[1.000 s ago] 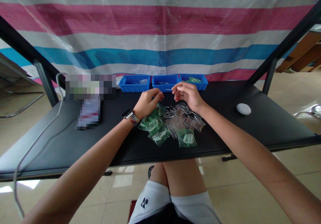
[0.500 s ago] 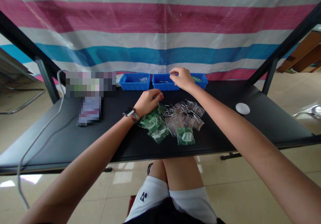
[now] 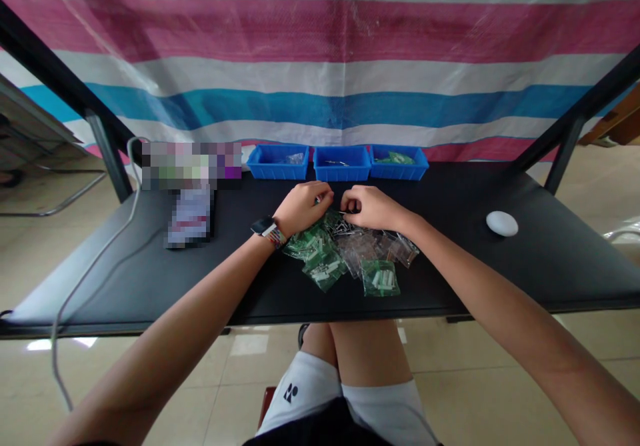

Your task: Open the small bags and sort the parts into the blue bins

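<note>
A heap of small clear and green plastic bags [image 3: 350, 253] with tiny parts lies on the black table [image 3: 525, 266] in front of me. My left hand [image 3: 303, 207], a watch at its wrist, rests curled at the heap's upper left, fingertips pinched on something small. My right hand [image 3: 367, 209] sits knuckles-up at the heap's top, fingers curled down among thin metal pins [image 3: 341, 223]. What either hand pinches is too small to name. Three blue bins stand at the table's back: left bin [image 3: 277, 163], middle bin [image 3: 343, 164], right bin [image 3: 399, 163].
A white oval object [image 3: 501, 223] lies at the right of the table. A blurred-out item [image 3: 190, 186] sits at the left, with a grey cable [image 3: 95, 259] running off the table edge. A striped tarp [image 3: 320, 66] hangs behind. My knees show below the table.
My right hand reached out to the middle blue bin, then came back down to the heap beside my left hand. My left hand stayed at the heap.
</note>
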Demonstrator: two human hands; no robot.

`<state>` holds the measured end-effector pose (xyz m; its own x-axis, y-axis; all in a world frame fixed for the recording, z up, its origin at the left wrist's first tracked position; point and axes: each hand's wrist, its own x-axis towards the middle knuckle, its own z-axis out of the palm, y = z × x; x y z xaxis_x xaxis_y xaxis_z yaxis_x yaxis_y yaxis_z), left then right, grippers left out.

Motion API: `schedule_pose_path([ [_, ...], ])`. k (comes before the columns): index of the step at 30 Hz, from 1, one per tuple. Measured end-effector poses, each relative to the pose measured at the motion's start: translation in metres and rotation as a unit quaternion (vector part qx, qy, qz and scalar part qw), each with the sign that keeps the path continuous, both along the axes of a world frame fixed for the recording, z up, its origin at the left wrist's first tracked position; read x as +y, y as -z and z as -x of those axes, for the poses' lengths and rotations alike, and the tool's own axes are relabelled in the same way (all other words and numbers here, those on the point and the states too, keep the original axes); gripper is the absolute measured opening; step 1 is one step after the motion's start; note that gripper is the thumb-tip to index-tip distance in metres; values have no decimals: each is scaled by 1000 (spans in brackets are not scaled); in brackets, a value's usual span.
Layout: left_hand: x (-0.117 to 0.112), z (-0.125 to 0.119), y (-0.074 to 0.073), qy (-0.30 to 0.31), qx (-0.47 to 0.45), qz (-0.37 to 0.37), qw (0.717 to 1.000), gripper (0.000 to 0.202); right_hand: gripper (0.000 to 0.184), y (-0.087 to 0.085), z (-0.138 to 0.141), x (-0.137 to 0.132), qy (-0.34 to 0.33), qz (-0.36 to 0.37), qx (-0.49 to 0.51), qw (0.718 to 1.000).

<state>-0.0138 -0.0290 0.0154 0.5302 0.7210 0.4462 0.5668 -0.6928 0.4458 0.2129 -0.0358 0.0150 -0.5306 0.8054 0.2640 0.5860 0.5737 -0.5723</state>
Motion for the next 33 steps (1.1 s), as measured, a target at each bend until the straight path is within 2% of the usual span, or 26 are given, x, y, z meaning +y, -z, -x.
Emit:
schedule_pose_path([
  [3,-1,0,0,-5,-11,12,1000,29,16,6,-2,-1,2,-30,-16,999],
  [7,-1,0,1,-11,-29,42,999,29,15,9,-1,2,25,-14,10,1000],
  [13,-1,0,4,-10,-59,49,997,14,8,11,2,3,101,8,122,987],
  [23,-1,0,6,-2,-103,31,994,10,11,25,0,17,98,102,306,942],
  [28,-2,-1,3,0,-115,14,993,9,24,19,0,14,90,122,337,929],
  [33,-4,-1,0,-27,-146,27,988,12,28,10,4,7,81,148,385,907],
])
